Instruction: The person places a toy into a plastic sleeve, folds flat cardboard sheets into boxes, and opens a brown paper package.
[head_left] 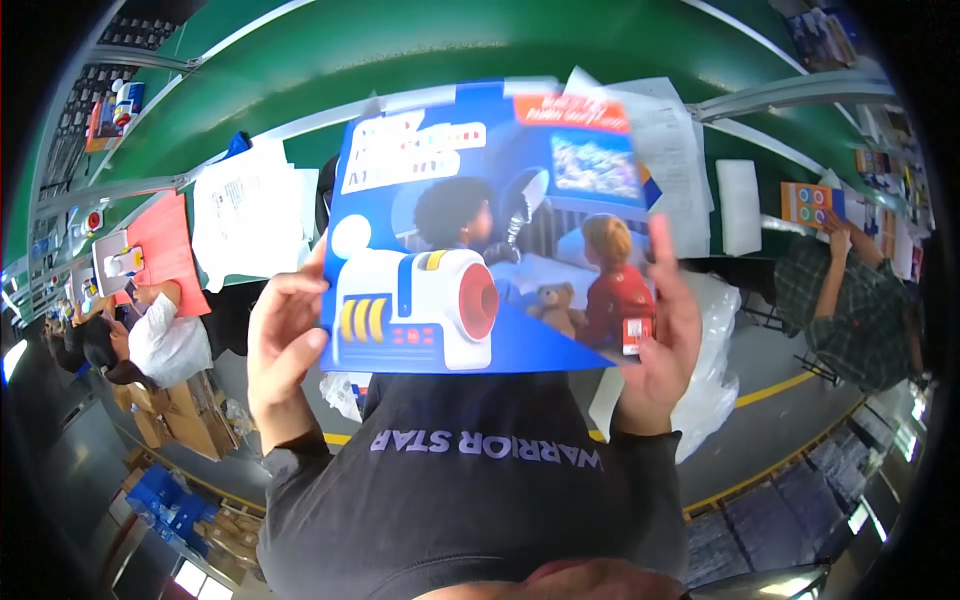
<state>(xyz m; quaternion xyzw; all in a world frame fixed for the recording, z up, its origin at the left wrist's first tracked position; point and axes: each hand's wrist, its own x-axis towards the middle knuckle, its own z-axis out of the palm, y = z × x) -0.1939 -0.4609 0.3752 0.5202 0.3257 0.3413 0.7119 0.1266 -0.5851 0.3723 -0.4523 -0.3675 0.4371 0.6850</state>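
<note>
1. Person in a white top (170, 340) sits at far left beside a pinkish-red sheet (172, 245), which may serve as a mat for the work there.
2. Loose papers (245, 215) lie on the green table (440, 60), left of centre, apparently set aside within reach.
3. The left hand (288, 345) is half curled, its thumb and fingers gripping the near left edge of the printed box.
4. The printed box (585, 355) is held up between both hands, above the wearer's dark top (480, 510). Its picture face looks up at the camera and its lettering reads upright, so its top edge points away from the chest. The long axis runs left to right, only slightly askew. Holding it by opposite edges seems meant to steady it and leave the printing uncovered.
5. The right hand (665, 335) is partly spread at the right edge, thumb by the small red label (637, 336), a blurred finger stretched along the side.
6. Beyond are clear plastic (715, 370), a white block (738, 207) and a person in a checked shirt (850, 310).
</note>
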